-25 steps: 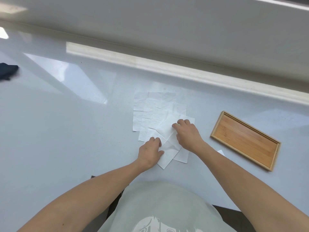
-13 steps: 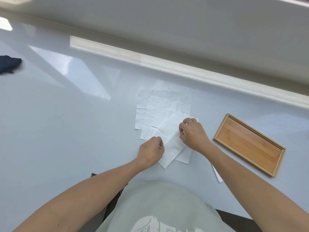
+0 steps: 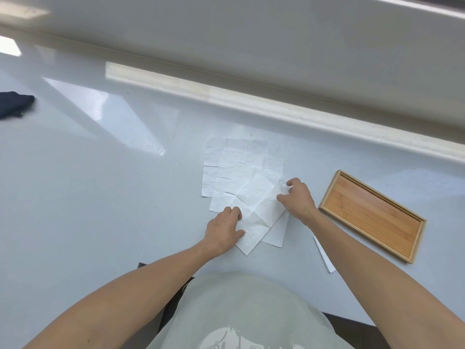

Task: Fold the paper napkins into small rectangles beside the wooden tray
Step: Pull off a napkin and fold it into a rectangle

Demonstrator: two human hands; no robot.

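Observation:
Several white paper napkins [image 3: 234,167] lie overlapped on the pale table. The top napkin [image 3: 261,210] sits turned like a diamond, creased across. My left hand [image 3: 224,230] rests on its left corner, fingers curled, pressing it down. My right hand [image 3: 297,197] pinches the napkin's right corner between thumb and fingers, lifted slightly. The wooden tray [image 3: 372,215] lies to the right of my right hand, with nothing in it. A folded white napkin [image 3: 324,255] peeks out beside my right forearm, in front of the tray.
A dark cloth [image 3: 15,105] lies at the far left of the table. A raised ledge [image 3: 251,104] runs along the back edge. The near table edge [image 3: 161,267] meets my body.
My right hand has slid right along the top napkin to its right corner, opening the sheet out. The folded napkin beside my forearm has come into view. My left hand stays put.

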